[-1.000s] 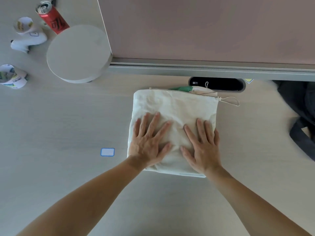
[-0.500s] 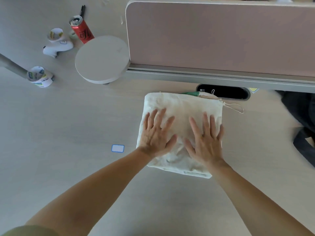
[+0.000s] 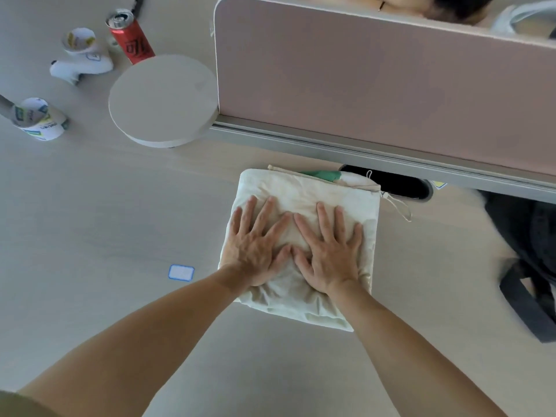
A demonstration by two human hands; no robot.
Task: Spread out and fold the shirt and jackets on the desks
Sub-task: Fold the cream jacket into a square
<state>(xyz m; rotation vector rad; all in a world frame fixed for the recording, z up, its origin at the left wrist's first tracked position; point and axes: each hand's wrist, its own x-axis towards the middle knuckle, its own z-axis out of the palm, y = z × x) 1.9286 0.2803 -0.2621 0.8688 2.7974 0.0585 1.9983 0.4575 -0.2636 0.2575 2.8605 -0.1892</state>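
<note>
While both palms press flat upon it, we see the folded cream garment (image 3: 304, 191) lying as a compact rectangle on the pale desk (image 3: 105, 236). The left hand (image 3: 255, 248) and the right hand (image 3: 329, 251) rest side by side on its upper face. Their fingers are straight and spread, they grip nothing, and the thumbs nearly touch.

Beyond the fingertips, at the garment's far edge, a green patch (image 3: 326, 175) shows. A thin drawstring (image 3: 397, 206) trails from the far corner on the right hand's side. Just past that edge we note a black cable slot (image 3: 394, 185) set in the desk, and behind it a pink divider panel (image 3: 376, 79) that closes off the far side.

Outward from the left hand, near the wrist, a small blue-edged label (image 3: 181, 272) lies on the desk. Farther off, forward and to the same side, stands a round white disc (image 3: 164, 100). Past it are a red drink can (image 3: 132, 37), a white handheld device (image 3: 79, 67) and two printed paper cups (image 3: 40, 120).

Outward from the right hand, well apart from the garment, lies a dark fabric item with a strap (image 3: 529, 266). It is blurred and cut off by the frame edge, so we cannot tell what it is.
</note>
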